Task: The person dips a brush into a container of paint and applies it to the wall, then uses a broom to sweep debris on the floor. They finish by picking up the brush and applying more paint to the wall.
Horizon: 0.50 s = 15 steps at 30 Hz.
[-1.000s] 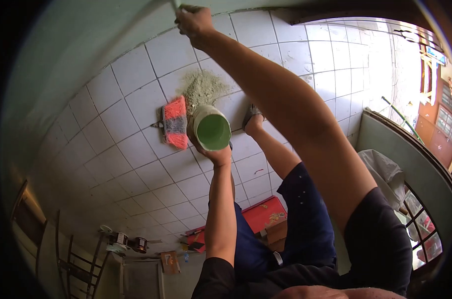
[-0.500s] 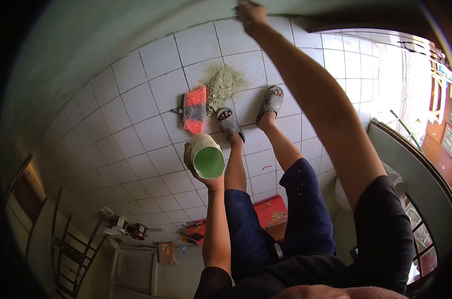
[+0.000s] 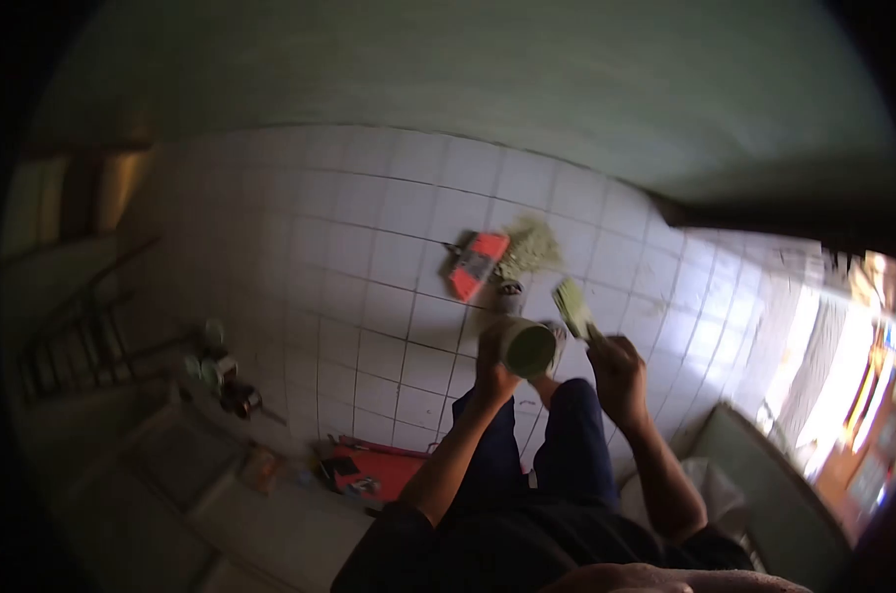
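My left hand [image 3: 491,368] is wrapped round a pale container [image 3: 529,350] with green inside, held in front of my legs. To its right, my right hand [image 3: 618,374] is closed on the handle of a paintbrush [image 3: 572,304], whose broad, pale green bristles point up and to the left. The brush and the container are apart. Beyond them on the tiled floor lies a red and grey broom head [image 3: 479,265], beside a heap of greenish debris [image 3: 529,247].
A green wall [image 3: 448,69] runs along the far side of the tiled floor [image 3: 344,259]. At the lower left are a red box [image 3: 384,469] and a dark metal rack [image 3: 82,336]. A low green partition [image 3: 764,474] stands at the right.
My right hand has come down from the wall to beside the container, bringing the brush into clear view. The camera view has shifted, showing more wall.
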{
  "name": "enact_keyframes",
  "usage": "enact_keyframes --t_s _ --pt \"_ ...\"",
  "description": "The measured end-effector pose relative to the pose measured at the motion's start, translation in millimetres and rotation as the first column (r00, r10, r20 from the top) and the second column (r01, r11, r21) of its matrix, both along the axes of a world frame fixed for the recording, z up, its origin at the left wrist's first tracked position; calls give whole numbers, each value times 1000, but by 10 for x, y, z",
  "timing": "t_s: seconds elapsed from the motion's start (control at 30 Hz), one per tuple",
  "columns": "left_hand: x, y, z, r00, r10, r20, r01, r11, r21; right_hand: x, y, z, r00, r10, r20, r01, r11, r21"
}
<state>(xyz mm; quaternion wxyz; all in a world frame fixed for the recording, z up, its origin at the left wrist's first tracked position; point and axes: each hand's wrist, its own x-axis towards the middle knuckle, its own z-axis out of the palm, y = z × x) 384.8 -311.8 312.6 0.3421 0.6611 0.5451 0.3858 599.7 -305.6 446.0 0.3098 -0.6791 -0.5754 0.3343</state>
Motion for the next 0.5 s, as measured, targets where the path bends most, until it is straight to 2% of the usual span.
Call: enact_keyframes --t_s 0.07,0.13,0.27,0.37,0.47,0.5 --pt "-12 -144 152 1000 10 24 -11 999 40 -161 -236 509 990 20 138 -25 999 34" --pt "-25 -296 379 995 79 68 -80 997 0 -328 -378 838 969 107 221 -139 981 136" --pt "-94 -587 1141 966 208 156 -220 973 67 -630 -698 1269 943 230 243 -294 916 273" --pt "-87 -817 1441 923 292 250 -294 955 -29 -737 -792 1544 903 332 273 -417 834 361" --pt "-184 -1053 1826 859 380 344 -389 920 -46 -950 -988 1828 893 387 231 -447 821 354" --pt "-260 -1129 1989 875 412 256 -428 904 9 -1024 -1026 1901 881 412 232 -472 803 364"
